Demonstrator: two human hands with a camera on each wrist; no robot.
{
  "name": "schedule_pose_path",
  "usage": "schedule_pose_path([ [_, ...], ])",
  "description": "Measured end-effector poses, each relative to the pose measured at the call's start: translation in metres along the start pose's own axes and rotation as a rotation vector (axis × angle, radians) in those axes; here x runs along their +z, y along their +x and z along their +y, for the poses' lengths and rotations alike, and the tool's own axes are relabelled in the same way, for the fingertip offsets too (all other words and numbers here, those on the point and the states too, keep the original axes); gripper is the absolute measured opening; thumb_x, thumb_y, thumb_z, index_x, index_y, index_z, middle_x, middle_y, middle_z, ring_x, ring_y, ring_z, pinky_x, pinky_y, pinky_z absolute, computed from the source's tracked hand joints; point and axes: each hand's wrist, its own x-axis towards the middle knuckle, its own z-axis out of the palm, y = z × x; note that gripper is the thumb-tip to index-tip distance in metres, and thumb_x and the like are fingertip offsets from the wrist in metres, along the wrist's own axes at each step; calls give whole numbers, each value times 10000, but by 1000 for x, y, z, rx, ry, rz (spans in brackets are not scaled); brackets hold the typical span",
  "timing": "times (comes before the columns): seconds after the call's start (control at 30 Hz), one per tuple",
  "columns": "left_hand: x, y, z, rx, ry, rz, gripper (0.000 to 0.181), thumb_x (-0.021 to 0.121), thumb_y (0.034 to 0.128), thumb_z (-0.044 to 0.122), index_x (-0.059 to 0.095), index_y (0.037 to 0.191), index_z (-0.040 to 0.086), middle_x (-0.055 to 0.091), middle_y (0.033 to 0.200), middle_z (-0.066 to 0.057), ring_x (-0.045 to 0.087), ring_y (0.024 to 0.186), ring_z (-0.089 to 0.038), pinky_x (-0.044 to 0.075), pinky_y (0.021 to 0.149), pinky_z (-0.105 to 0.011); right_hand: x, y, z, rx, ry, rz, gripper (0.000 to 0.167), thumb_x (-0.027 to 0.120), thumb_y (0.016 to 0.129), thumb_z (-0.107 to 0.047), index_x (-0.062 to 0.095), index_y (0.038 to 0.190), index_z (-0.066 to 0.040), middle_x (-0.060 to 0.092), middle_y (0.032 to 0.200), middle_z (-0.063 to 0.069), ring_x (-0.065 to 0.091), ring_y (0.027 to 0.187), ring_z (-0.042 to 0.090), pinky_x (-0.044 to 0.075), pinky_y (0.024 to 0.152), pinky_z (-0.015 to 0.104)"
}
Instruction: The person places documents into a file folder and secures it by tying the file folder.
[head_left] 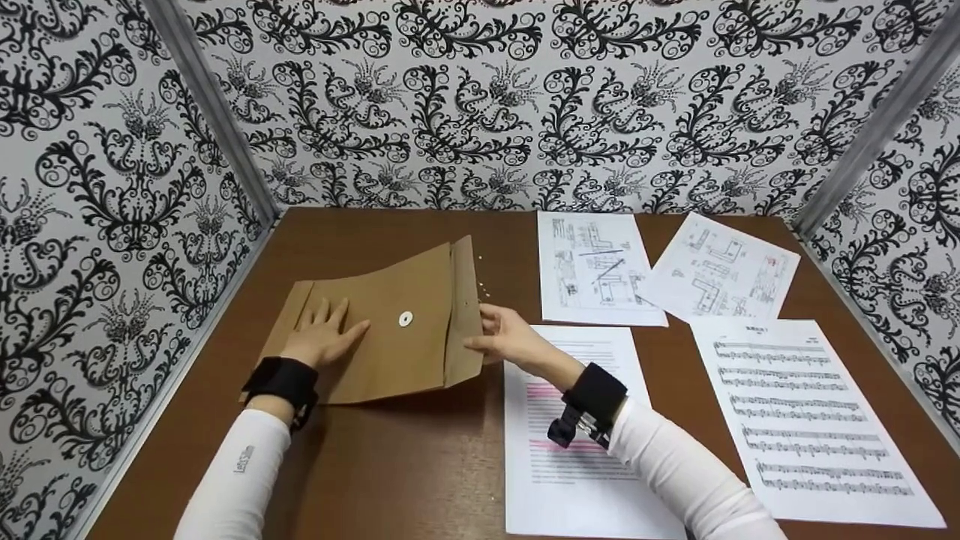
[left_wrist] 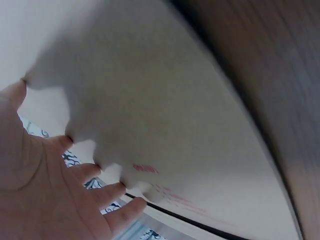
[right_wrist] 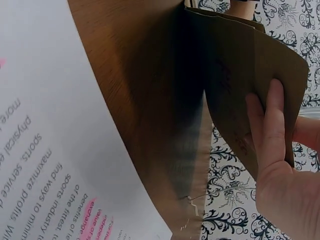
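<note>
A brown paper envelope (head_left: 382,352) with a white round button lies at the left of the table, its right end raised off the surface. My left hand (head_left: 319,337) rests on its left part with fingers spread; in the left wrist view the fingertips of that hand (left_wrist: 65,180) touch the envelope (left_wrist: 165,110). At the right end, my right hand (head_left: 514,341) pinches the flap (head_left: 465,322) between thumb and fingers. The right wrist view shows two fingers of this hand (right_wrist: 280,145) lying along the underside of the envelope (right_wrist: 235,65).
A text sheet with pink highlighting (head_left: 555,495) lies under my right forearm. Beyond it are two drawing sheets (head_left: 600,300) (head_left: 720,262), and sheet music (head_left: 817,420) is at the right. Small pale bits lie near the flap. Patterned walls border the table (head_left: 390,465).
</note>
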Motion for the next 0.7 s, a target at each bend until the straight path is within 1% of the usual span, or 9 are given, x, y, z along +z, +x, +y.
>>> schedule_pose_path([
  [0.13, -2, -4, 9, -11, -18, 17, 813, 313, 1075, 567, 112, 1636, 14, 39, 1671, -363, 63, 1519, -628, 168, 1223, -730, 1, -2, -1, -22, 48, -8, 675, 622, 935, 18, 350, 1553, 34, 555, 1458, 309, 742, 1083, 279, 641, 831, 385],
  [0.27, -2, -8, 22, -10, -28, 30, 843, 290, 1063, 612, 101, 1641, 29, 50, 1678, -348, 92, 1528, -610, 170, 1231, -718, 2, -5, -4, -27, 56, 4, 690, 632, 923, 17, 354, 1554, 27, 562, 1454, 302, 744, 1058, 236, 639, 841, 378],
  [0.43, -2, -14, 46, 28, -49, 33, 886, 259, 1034, 691, 99, 1652, 78, 63, 1692, -320, 123, 1533, -591, 198, 1221, -719, 4, -6, -9, -24, 48, 36, 689, 644, 914, 18, 378, 1549, 4, 581, 1441, 289, 747, 1019, 204, 641, 824, 374],
  [0.57, -1, -23, 69, 62, -73, 68, 922, 274, 1005, 740, 131, 1653, 101, 117, 1687, -318, 190, 1523, -587, 232, 1216, -712, 6, -8, -12, -27, 69, 37, 688, 643, 916, 20, 379, 1550, -1, 579, 1444, 288, 742, 1046, 209, 639, 840, 385],
  [0.7, 0, -33, 89, 90, -107, 104, 1001, 319, 950, 809, 150, 1654, 117, 157, 1678, -321, 237, 1519, -569, 265, 1219, -683, 8, -9, -13, -39, 77, 23, 689, 642, 919, 18, 374, 1553, -2, 573, 1449, 291, 730, 1099, 238, 634, 864, 401],
])
